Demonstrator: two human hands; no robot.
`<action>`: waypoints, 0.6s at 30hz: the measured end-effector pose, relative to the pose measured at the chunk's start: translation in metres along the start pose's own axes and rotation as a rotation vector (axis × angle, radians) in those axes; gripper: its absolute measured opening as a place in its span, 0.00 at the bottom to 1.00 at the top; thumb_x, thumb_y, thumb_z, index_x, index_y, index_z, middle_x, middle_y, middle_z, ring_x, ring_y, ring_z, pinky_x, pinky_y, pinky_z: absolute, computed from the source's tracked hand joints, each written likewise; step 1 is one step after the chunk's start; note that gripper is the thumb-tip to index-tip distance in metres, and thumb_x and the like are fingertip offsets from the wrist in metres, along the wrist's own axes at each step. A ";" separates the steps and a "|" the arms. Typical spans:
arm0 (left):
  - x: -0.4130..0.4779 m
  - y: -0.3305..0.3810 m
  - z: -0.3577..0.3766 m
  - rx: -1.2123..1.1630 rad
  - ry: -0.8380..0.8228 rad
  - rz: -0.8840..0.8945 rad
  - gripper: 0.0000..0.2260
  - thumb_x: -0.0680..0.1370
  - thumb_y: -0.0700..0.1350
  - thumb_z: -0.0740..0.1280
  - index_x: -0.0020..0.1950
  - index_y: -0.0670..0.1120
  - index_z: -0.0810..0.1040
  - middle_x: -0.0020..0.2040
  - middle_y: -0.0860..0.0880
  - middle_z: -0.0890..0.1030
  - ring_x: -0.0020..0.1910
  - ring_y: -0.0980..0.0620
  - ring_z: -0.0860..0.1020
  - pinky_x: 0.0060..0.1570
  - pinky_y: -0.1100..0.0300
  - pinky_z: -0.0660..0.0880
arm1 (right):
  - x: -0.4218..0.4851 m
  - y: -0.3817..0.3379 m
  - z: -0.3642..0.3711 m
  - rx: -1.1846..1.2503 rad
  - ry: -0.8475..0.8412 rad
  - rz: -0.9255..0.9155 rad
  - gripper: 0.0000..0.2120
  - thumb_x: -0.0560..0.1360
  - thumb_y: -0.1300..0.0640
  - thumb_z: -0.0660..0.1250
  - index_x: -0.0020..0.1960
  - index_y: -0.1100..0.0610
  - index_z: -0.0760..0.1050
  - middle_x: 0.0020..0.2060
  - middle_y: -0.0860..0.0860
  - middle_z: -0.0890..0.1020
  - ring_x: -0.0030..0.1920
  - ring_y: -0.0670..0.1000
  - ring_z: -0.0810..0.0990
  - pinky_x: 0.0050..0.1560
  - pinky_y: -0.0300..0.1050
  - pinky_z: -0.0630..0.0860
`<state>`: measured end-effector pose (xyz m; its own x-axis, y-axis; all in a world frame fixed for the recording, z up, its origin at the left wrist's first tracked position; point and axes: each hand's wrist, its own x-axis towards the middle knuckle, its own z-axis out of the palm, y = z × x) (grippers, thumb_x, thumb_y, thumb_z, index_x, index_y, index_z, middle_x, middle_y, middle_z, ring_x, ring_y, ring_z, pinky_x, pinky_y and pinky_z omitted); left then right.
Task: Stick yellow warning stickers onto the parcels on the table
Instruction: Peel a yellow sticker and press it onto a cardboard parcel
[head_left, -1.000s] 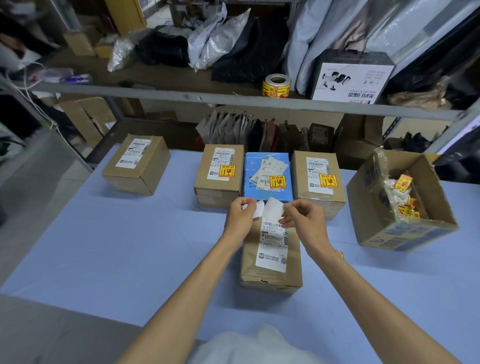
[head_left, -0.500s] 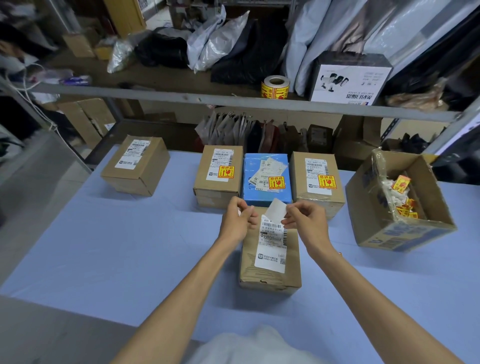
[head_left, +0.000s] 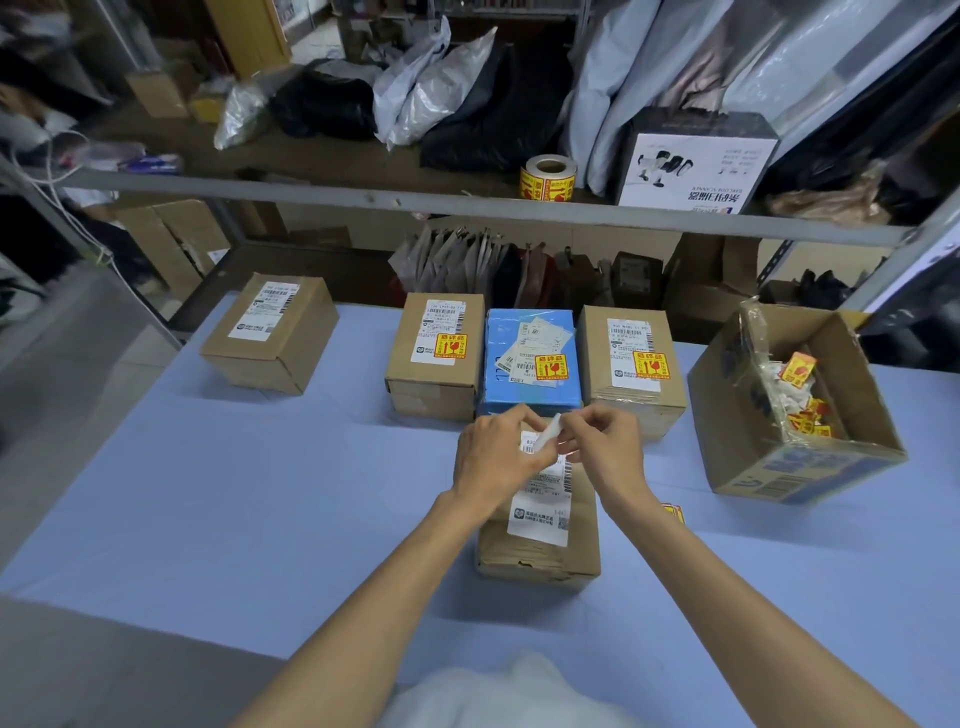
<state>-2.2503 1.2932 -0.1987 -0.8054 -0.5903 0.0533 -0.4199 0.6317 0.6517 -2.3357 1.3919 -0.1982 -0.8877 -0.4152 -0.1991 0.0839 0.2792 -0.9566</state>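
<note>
A brown parcel (head_left: 540, 551) with a white shipping label lies nearest me on the blue table (head_left: 260, 493). Above its far end, my left hand (head_left: 496, 457) and my right hand (head_left: 605, 447) both pinch a small white backing paper (head_left: 548, 439); its yellow side is hidden. Behind stand three parcels with yellow warning stickers: a brown one (head_left: 434, 358), a blue one (head_left: 532, 364) and another brown one (head_left: 631, 364). A brown parcel (head_left: 270, 332) at the far left carries only a white label.
An open cardboard box (head_left: 789, 467) on the right holds several loose yellow stickers and backing scraps. A yellow sticker (head_left: 674, 512) lies on the table by my right wrist. A sticker roll (head_left: 548, 179) stands on the shelf behind, among bags and a white carton.
Both hands have come down and closer together over the near parcel's far end. The white paper, first held up flat, is now smaller and tilted between the fingertips.
</note>
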 end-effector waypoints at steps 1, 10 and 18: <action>0.000 0.000 0.002 0.004 0.000 0.002 0.11 0.74 0.56 0.69 0.52 0.52 0.80 0.39 0.50 0.80 0.38 0.53 0.75 0.37 0.61 0.68 | -0.001 0.000 0.000 0.005 -0.010 0.004 0.07 0.74 0.64 0.66 0.38 0.61 0.79 0.34 0.58 0.84 0.34 0.51 0.83 0.34 0.39 0.78; 0.009 -0.011 -0.006 -0.586 -0.037 -0.275 0.07 0.75 0.45 0.68 0.42 0.45 0.84 0.37 0.52 0.83 0.38 0.60 0.77 0.39 0.65 0.70 | -0.001 0.004 -0.010 0.007 -0.078 -0.008 0.03 0.74 0.64 0.68 0.47 0.61 0.79 0.42 0.56 0.83 0.38 0.53 0.81 0.32 0.35 0.76; 0.010 -0.018 -0.009 -0.776 -0.190 -0.313 0.09 0.79 0.44 0.63 0.46 0.39 0.78 0.23 0.57 0.63 0.23 0.59 0.59 0.28 0.64 0.57 | 0.002 0.003 -0.005 0.051 -0.100 0.043 0.02 0.75 0.62 0.69 0.45 0.61 0.79 0.40 0.58 0.83 0.34 0.51 0.81 0.34 0.39 0.77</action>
<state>-2.2476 1.2714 -0.2033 -0.7859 -0.5419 -0.2977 -0.2852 -0.1095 0.9522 -2.3398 1.3960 -0.2006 -0.8333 -0.4889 -0.2580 0.1462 0.2552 -0.9558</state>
